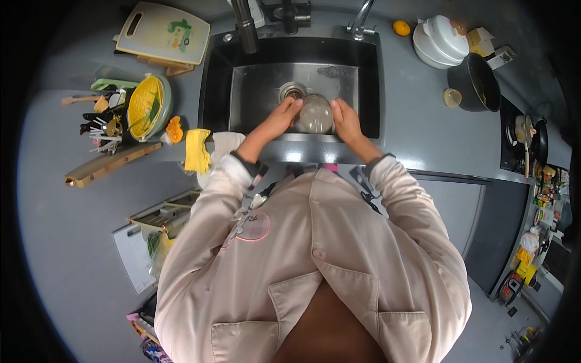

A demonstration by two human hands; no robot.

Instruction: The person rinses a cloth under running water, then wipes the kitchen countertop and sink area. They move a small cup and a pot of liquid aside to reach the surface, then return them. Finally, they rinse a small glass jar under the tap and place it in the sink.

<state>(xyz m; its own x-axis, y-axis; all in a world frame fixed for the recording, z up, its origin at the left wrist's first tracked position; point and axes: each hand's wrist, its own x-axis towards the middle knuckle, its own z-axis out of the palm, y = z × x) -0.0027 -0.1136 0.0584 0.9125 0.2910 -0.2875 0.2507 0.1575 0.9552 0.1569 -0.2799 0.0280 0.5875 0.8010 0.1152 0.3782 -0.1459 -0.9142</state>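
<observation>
A round see-through vessel (316, 115), glass by its look, is held over the near part of the sink (258, 81). My left hand (282, 119) grips its left side with the thumb on top near the rim. On the opposite side, my right hand (347, 120) has its thumb and fingers against the edge. Whether the vessel touches the sink floor, I cannot tell. Just beyond my left hand is the metal drain (292, 89), partly hidden by the fingers and the vessel.
A dark faucet (246, 29) hangs over the sink's back left; a chrome tap (361, 22) stands back right. Yellow cloth (197, 149), cut pumpkin (174, 129) and a yellow colander (141, 104) are at left. At right are a white lidded pot (440, 41) and a dark pot (474, 84).
</observation>
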